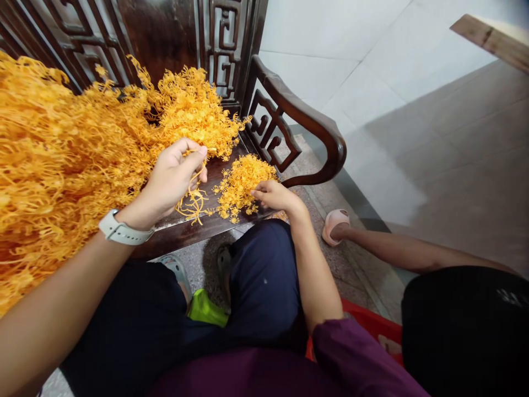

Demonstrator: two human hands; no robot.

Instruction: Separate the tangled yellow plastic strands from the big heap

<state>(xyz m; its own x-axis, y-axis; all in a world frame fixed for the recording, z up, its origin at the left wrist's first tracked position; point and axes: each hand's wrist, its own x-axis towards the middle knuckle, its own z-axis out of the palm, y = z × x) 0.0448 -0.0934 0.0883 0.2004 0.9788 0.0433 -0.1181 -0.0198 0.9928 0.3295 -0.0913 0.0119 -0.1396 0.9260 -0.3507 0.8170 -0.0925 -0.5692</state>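
A big heap of orange plastic sprigs (61, 160) covers the dark wooden bench seat (215, 171). My left hand (173, 176), with a white watch on the wrist, is closed in a pinch on a cluster of orange sprigs (192, 201) that dangles below the fingers. My right hand (273, 196) rests at the seat's front edge, fingers curled against a small pile of orange pieces (242, 184). Whether the right hand grips any piece is hidden.
The carved wooden backrest (165, 33) and curved armrest (306, 127) bound the seat. Another person's leg (413, 251) in a pink slipper (334, 223) stretches over the floor at right. A red container (372, 325) and a green object (204, 309) lie by my knees.
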